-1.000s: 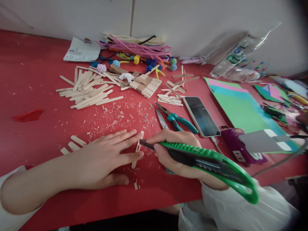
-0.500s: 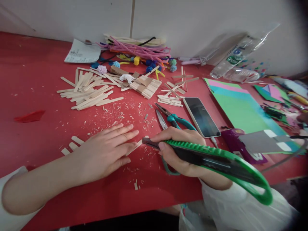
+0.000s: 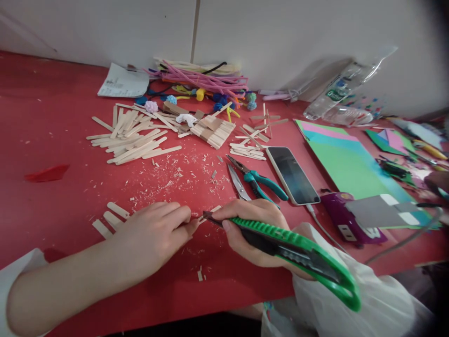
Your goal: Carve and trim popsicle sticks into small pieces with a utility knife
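Note:
My right hand (image 3: 254,229) is closed around a green and black utility knife (image 3: 291,248), its tip at a wooden craft stick (image 3: 211,213) on the red table. My left hand (image 3: 159,238) has its fingers curled and pinches the near end of that stick, so much of it is hidden. By my left wrist lie several more craft sticks (image 3: 112,220), partly covered by the arm. Beyond both hands, small wood shavings (image 3: 168,173) are scattered over the table. Scissors (image 3: 237,183) and teal-handled pliers (image 3: 257,178) lie just past my right hand.
A pile of craft sticks (image 3: 135,135) and a banded bundle (image 3: 213,131) lie farther back. Pink pipe cleaners (image 3: 206,79) rest by the wall. To the right are a phone (image 3: 293,175) with a cable, coloured paper (image 3: 351,159), a purple packet (image 3: 345,217) and a plastic bottle (image 3: 326,98).
My left hand's fingers have gone from stretched flat to curled, pinching the stick. The knife in my right hand has shifted slightly left, its tail swinging left and its tip onto the stick.

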`<act>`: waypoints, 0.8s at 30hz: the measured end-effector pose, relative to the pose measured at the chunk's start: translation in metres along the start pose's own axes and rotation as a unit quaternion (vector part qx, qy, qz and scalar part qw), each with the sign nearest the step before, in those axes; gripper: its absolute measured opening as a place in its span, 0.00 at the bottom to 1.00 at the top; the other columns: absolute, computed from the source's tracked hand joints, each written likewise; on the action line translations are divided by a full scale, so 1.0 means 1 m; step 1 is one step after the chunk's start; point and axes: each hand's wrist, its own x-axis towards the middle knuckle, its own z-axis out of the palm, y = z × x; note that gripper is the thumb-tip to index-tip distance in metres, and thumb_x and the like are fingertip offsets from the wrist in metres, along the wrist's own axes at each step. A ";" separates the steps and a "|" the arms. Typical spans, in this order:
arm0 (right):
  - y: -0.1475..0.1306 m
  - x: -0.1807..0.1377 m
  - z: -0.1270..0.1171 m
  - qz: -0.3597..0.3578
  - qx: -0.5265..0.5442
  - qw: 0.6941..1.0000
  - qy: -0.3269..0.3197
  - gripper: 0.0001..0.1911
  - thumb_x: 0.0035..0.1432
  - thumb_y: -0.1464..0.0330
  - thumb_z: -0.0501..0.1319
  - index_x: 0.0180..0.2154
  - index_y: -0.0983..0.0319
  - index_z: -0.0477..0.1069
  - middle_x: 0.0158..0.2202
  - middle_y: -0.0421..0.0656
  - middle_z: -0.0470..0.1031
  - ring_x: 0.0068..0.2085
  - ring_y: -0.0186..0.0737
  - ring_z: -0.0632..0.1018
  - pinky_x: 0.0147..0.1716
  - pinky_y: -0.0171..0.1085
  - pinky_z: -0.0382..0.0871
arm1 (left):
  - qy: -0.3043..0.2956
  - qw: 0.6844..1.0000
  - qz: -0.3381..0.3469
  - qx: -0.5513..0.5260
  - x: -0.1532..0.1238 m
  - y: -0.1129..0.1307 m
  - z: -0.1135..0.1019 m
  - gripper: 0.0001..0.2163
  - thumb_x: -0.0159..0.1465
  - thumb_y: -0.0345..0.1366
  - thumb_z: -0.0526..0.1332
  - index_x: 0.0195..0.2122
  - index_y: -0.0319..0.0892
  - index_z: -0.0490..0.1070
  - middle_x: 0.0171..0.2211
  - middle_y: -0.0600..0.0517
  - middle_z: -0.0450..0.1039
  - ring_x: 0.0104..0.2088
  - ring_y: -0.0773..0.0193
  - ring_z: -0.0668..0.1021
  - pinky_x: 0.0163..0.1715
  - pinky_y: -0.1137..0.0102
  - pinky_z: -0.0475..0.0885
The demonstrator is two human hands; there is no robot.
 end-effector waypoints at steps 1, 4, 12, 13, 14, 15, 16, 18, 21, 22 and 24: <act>0.000 0.000 0.000 -0.011 -0.007 1.000 -0.002 0.08 0.53 0.75 0.54 0.35 0.60 0.68 0.21 0.36 0.73 0.19 0.28 0.72 0.20 0.28 0.65 | -0.006 1.000 0.003 0.007 0.000 0.000 -0.001 0.17 0.68 0.29 0.45 0.26 0.40 0.69 0.26 0.53 0.68 0.26 0.65 0.69 0.27 0.69 0.63; -0.003 0.002 -0.001 -0.062 -0.024 0.998 -0.018 0.09 0.52 0.77 0.53 0.35 0.61 0.66 0.22 0.37 0.74 0.18 0.28 0.71 0.18 0.28 0.64 | -0.044 0.999 0.008 0.019 0.001 0.002 -0.005 0.19 0.68 0.27 0.43 0.30 0.40 0.71 0.26 0.52 0.68 0.27 0.64 0.70 0.27 0.69 0.63; -0.014 0.011 -0.004 -0.041 -0.031 0.996 -0.069 0.06 0.52 0.75 0.52 0.31 0.61 0.66 0.20 0.37 0.70 0.17 0.28 0.68 0.17 0.29 0.61 | -0.157 0.985 -0.061 -0.033 0.007 0.007 -0.009 0.15 0.68 0.29 0.44 0.36 0.40 0.71 0.30 0.52 0.72 0.30 0.64 0.74 0.32 0.69 0.67; -0.014 0.013 -0.004 -0.020 -0.018 0.997 -0.070 0.06 0.52 0.75 0.52 0.30 0.61 0.66 0.20 0.37 0.71 0.18 0.28 0.68 0.18 0.29 0.61 | -0.164 0.984 -0.064 -0.036 0.008 0.007 -0.009 0.15 0.68 0.30 0.45 0.37 0.40 0.71 0.32 0.52 0.72 0.31 0.64 0.74 0.32 0.69 0.67; -0.013 0.015 -0.005 0.008 0.000 0.997 -0.072 0.06 0.52 0.75 0.53 0.30 0.62 0.66 0.21 0.37 0.71 0.18 0.27 0.69 0.19 0.28 0.62 | -0.174 0.982 -0.066 -0.039 0.009 0.007 -0.009 0.14 0.68 0.30 0.45 0.37 0.40 0.71 0.33 0.51 0.73 0.32 0.63 0.75 0.32 0.69 0.67; -0.012 0.016 -0.005 0.041 0.024 0.996 -0.074 0.05 0.52 0.74 0.53 0.29 0.62 0.67 0.21 0.37 0.71 0.19 0.28 0.70 0.19 0.28 0.63 | -0.183 0.980 -0.070 -0.041 0.010 0.006 -0.010 0.14 0.68 0.30 0.46 0.38 0.39 0.71 0.34 0.51 0.73 0.32 0.63 0.75 0.32 0.69 0.67; -0.011 0.017 -0.005 0.082 0.056 0.992 -0.072 0.05 0.53 0.73 0.53 0.29 0.62 0.67 0.20 0.37 0.71 0.19 0.28 0.71 0.19 0.28 0.64 | -0.192 0.977 -0.077 -0.044 0.010 0.006 -0.010 0.14 0.68 0.30 0.46 0.38 0.39 0.71 0.34 0.50 0.73 0.32 0.63 0.75 0.31 0.69 0.68; -0.006 0.017 -0.004 0.183 0.143 0.971 -0.056 0.05 0.54 0.70 0.54 0.29 0.62 0.66 0.19 0.36 0.71 0.18 0.29 0.72 0.18 0.28 0.66 | -0.198 0.976 -0.082 -0.048 0.009 0.006 -0.011 0.14 0.68 0.29 0.45 0.38 0.39 0.72 0.34 0.49 0.74 0.31 0.62 0.75 0.30 0.69 0.68; 0.001 0.014 0.002 0.322 0.262 0.910 0.004 0.08 0.55 0.64 0.55 0.29 0.62 0.65 0.17 0.36 0.71 0.17 0.31 0.74 0.15 0.29 0.69 | -0.177 0.982 -0.050 -0.039 0.006 0.006 -0.011 0.14 0.66 0.27 0.46 0.38 0.39 0.72 0.36 0.48 0.73 0.32 0.60 0.75 0.31 0.68 0.70; 0.003 0.013 0.004 0.351 0.289 0.891 0.021 0.08 0.54 0.63 0.56 0.29 0.62 0.65 0.17 0.36 0.72 0.16 0.32 0.74 0.15 0.29 0.69 | -0.170 0.984 -0.037 -0.034 0.005 0.006 -0.011 0.14 0.66 0.26 0.47 0.38 0.39 0.72 0.36 0.48 0.73 0.32 0.60 0.75 0.31 0.67 0.70; 0.006 0.011 0.007 0.375 0.325 0.867 0.038 0.08 0.53 0.63 0.57 0.29 0.62 0.65 0.17 0.36 0.72 0.15 0.32 0.74 0.14 0.29 0.69 | -0.160 0.986 -0.026 -0.024 0.003 0.007 -0.010 0.14 0.65 0.25 0.47 0.39 0.40 0.72 0.35 0.49 0.73 0.31 0.60 0.75 0.30 0.67 0.70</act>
